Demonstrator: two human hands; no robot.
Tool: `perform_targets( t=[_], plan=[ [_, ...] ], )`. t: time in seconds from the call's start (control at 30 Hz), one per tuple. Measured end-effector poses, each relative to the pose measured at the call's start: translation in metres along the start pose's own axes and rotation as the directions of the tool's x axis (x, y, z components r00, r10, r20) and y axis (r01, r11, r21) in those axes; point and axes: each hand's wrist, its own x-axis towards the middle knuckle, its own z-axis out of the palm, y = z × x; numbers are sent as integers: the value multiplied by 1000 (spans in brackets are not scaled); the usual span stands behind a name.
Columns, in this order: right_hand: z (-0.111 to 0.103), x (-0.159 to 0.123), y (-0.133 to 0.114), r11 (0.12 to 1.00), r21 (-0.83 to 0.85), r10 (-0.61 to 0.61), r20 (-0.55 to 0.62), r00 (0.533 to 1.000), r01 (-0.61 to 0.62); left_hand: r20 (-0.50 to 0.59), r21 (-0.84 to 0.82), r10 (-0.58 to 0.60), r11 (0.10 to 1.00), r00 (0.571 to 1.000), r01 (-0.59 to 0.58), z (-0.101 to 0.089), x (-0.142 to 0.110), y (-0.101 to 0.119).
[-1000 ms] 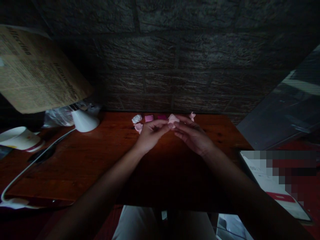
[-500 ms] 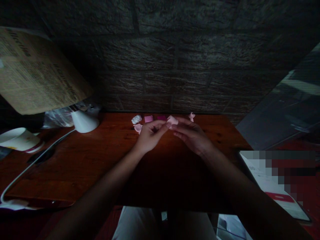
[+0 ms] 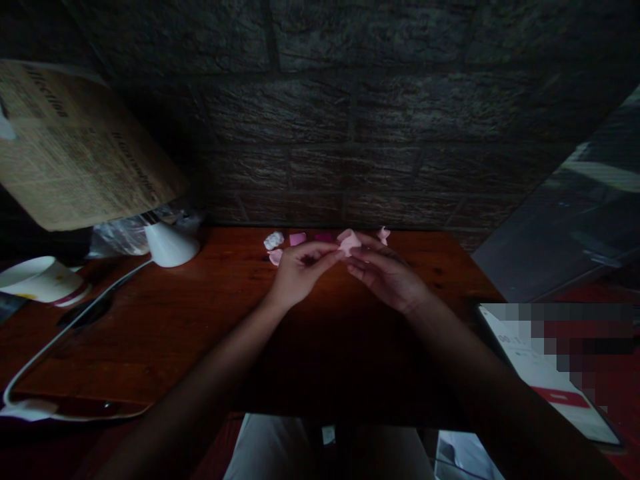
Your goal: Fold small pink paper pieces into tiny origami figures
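Note:
Between my two hands, a little above the back of the wooden table (image 3: 200, 313), is a pale pink piece of folded or shaped paper (image 3: 349, 241). My left hand (image 3: 300, 270) pinches its lower left side between thumb and fingers. On the other side my right hand (image 3: 390, 270) grips it, some fingers hidden behind. Beyond my left hand lie a white crumpled lump (image 3: 273, 241), a pale pink scrap (image 3: 275, 256) and a pink square piece (image 3: 298, 238). A dark magenta piece (image 3: 324, 237) rests near the wall. Past my right hand stands a small twisted pink piece (image 3: 383, 235).
To the left are a white lamp base (image 3: 171, 245) with a printed paper shade (image 3: 90, 147), a paper cup (image 3: 43, 279) and a white cable (image 3: 85, 310). A tablet-like screen (image 3: 540, 360) sits at the right. A dark brick wall (image 3: 320, 113) closes off the back.
The pink paper has tilted and risen slightly between my fingers, and more of it shows. Both hands stay in nearly the same place.

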Motion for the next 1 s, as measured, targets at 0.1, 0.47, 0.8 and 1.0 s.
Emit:
perform_targets(
  t=[0.1, 0.47, 0.8, 1.0],
  plan=[
    [-1, 0, 0, 1000, 4, 28, 32, 999, -29, 33, 24, 33, 999, 999, -34, -2, 0, 2],
    [-4, 1, 4, 999, -48, 28, 84, 996, -24, 151, 174, 119, 974, 981, -145, -4, -2, 7],
    [-1, 0, 2, 996, -22, 94, 90, 992, -92, 222, 244, 144, 949, 964, -198, -16, 1, 9],
    [0, -1, 2, 993, -43, 111, 99, 989, -107, 226, 243, 183, 941, 957, -237, -14, 2, 11]
  ],
)
